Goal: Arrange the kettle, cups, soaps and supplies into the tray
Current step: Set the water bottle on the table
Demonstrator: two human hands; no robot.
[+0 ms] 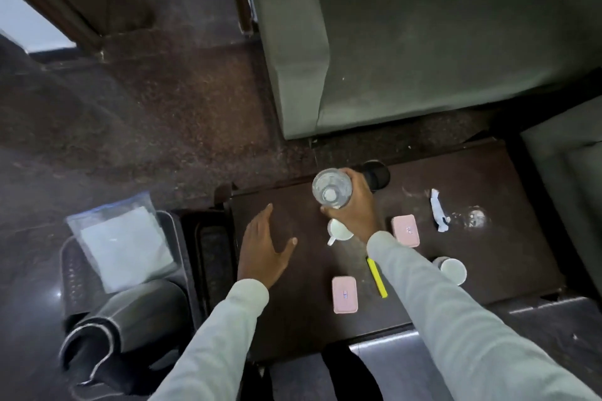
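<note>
My right hand is shut on a clear glass, seen from above and held over the dark table. Just below it stands a white cup with its handle toward me. My left hand hovers open over the table's left part, holding nothing. Two pink soap boxes lie on the table. Between them lies a yellow stick. A second white cup lies at the right. A black round object, perhaps the kettle, is partly hidden behind my right hand. The black tray sits low at the left.
In the tray lie a clear plastic bag with white contents and a dark folded cloth. A crumpled white sachet and another clear glass rest at the table's right. A grey sofa stands behind the table.
</note>
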